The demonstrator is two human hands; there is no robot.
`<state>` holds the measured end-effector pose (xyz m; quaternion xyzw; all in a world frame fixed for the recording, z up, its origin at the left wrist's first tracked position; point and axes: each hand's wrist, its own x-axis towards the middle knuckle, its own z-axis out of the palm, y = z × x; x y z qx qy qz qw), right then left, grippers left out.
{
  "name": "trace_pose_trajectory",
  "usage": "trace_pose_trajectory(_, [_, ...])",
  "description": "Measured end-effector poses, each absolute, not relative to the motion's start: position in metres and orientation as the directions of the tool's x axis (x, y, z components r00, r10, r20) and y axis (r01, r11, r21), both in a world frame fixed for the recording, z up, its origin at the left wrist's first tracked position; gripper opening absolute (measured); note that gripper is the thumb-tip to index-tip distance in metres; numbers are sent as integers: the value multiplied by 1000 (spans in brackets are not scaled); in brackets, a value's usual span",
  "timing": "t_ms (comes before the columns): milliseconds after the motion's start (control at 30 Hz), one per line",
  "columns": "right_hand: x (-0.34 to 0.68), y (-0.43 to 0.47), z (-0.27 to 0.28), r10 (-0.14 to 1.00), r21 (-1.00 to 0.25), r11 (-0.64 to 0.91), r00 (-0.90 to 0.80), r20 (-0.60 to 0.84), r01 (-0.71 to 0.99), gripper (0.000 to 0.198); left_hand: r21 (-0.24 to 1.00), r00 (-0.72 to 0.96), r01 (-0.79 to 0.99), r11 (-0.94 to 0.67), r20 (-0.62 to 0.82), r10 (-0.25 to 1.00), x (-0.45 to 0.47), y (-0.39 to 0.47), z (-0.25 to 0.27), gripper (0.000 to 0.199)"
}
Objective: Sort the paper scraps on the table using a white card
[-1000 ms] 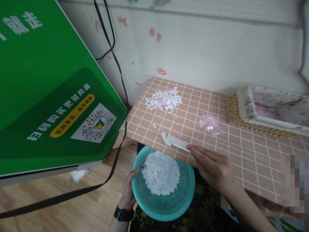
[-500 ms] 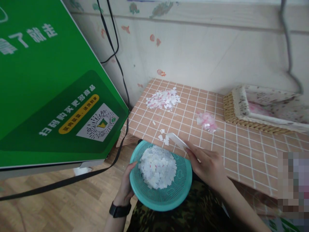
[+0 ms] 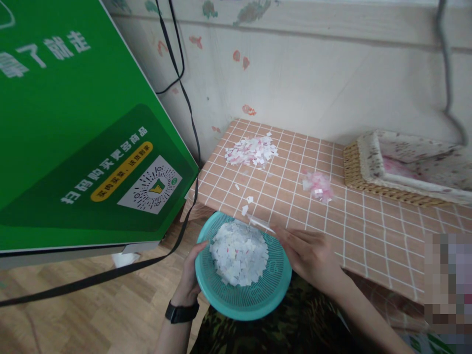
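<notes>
Teal basket heaped with paper scraps

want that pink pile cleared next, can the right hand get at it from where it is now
Probably yes. The right hand holds a white card at the table's near edge, and the pink scrap pile lies just beyond it on bare tablecloth, with nothing between. The wicker basket sits off to the side.

Table with peach, white-gridded covering. On it: heap of white and pink paper scraps toward the far left corner, smaller pink clump mid-table, a few stray scraps near the front edge. Wicker basket with floral lining stands at far right.
</notes>
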<state>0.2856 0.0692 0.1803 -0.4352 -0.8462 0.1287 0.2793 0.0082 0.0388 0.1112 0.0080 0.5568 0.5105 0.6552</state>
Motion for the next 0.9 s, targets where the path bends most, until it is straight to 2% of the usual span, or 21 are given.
trace_pose_trajectory(100, [285,74,180,820,-482,571,-437,369,664,45,573,-137,-664,479,-724,676,6,39,109,12])
trace_pose_trajectory(233, [282,96,176,857,-419,482,-315,408,770,43,551,-115,-680,484,-732,671,3,40,107,11])
trace_pose_trajectory(400, [266,101,175,815,-343,567,-449,367,749,51,553,-122,-687,471,-728,675,-3,41,104,10])
trace_pose_trajectory(533, [253,83,180,732,-392,682,-569,375,618,48,564,-140,-687,459,-722,678,-8,41,101,10])
trace_pose_trajectory(633, [249,92,180,749,-440,663,-525,405,606,47,556,-137,-696,454,-724,676,-11,40,100,10])
trace_pose_trajectory(733, [246,124,177,796,-382,582,-407,448,718,46,547,-124,-702,455,-724,679,-14,41,97,12])
trace_pose_trajectory(800, [242,143,174,802,-322,568,-419,426,758,45,523,-83,-710,473,-728,680,-16,41,96,15])
trace_pose_trajectory(900, [235,147,172,777,-278,620,-524,349,734,45,495,-53,-722,482,-735,676,-16,43,98,15])
